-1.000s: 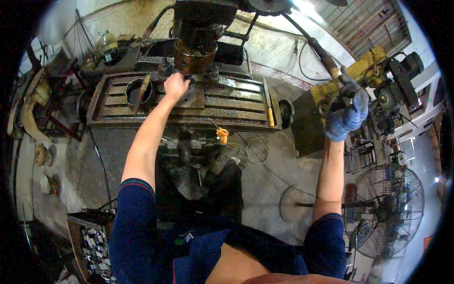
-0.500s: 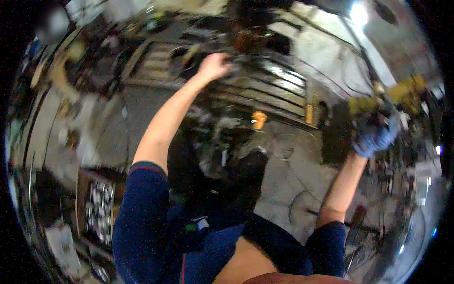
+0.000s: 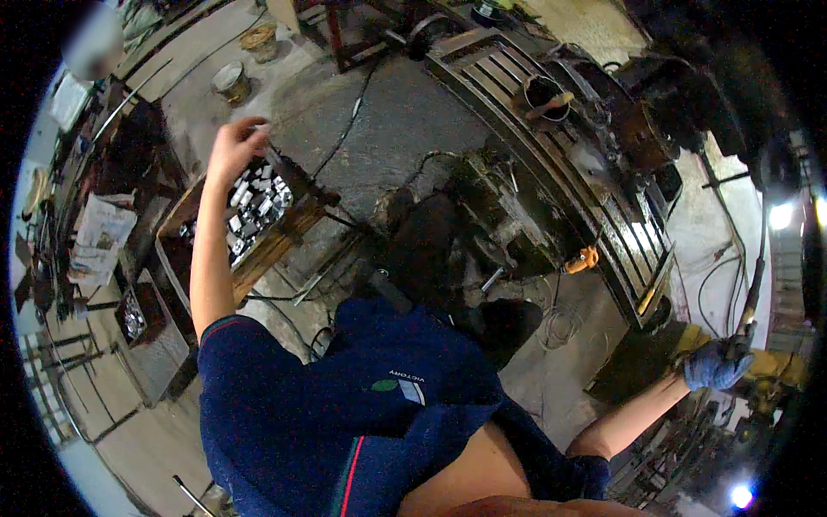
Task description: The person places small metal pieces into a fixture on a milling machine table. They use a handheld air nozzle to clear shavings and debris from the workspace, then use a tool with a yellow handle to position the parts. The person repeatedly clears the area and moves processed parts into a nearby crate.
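Note:
My bare left hand (image 3: 231,153) is above the wooden box (image 3: 267,261) at the left. Its fingers are bent together, slightly blurred; a small greyish glint shows at the fingertips, too unclear to name. Many small silver metal blocks (image 3: 251,207) fill the box below. Far to the right, my right hand (image 3: 717,365) wears a blue glove and is closed round the lower end of a long dark rod (image 3: 756,280), which runs upward from it. The dark machine (image 3: 642,129) and its slatted metal bench (image 3: 594,202) stand ahead, between the hands and farther off.
On the bench sits a round can (image 3: 546,102) with a brush-like handle in it. An orange-yellow object (image 3: 581,260) is at the bench's near edge. A smaller box of metal parts (image 3: 133,317) stands at left. Buckets (image 3: 231,82) are on the floor behind; a wire coil (image 3: 564,327) lies at right.
My left hand has moved from the bench over to the box of metal blocks at left. My view has turned left. The gloved right hand still grips the rod.

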Demonstrator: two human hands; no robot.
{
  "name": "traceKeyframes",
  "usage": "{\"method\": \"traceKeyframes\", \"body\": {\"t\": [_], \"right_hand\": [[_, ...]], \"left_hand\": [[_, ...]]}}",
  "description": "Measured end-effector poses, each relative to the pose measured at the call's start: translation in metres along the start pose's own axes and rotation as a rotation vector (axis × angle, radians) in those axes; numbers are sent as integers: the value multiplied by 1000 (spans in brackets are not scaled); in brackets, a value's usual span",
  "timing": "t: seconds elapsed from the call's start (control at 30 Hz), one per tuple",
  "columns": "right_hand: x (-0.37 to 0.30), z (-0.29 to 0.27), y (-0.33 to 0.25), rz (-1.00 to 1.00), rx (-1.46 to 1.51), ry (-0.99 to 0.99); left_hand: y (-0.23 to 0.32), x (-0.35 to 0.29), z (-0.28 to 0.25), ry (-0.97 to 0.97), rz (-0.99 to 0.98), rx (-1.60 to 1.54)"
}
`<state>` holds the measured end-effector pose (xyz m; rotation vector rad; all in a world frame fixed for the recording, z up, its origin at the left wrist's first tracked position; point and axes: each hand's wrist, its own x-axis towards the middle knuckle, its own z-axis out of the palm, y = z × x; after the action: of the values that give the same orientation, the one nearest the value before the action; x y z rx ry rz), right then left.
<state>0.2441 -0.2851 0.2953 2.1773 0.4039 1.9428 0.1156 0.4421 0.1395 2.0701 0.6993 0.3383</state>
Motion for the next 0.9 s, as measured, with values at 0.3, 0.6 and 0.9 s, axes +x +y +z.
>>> {"method": "traceKeyframes", "body": {"t": [0.3,0.6,0.9], "right_hand": [[-27,23,7,61,80,110],[-35,22,-16,436,585,163],[3,14,-40,346,439,103]], "left_hand": [[-179,26,24,148,-293,617],[-170,46,56,63,-299,885],[-241,59,57,123,-316,682]]}}
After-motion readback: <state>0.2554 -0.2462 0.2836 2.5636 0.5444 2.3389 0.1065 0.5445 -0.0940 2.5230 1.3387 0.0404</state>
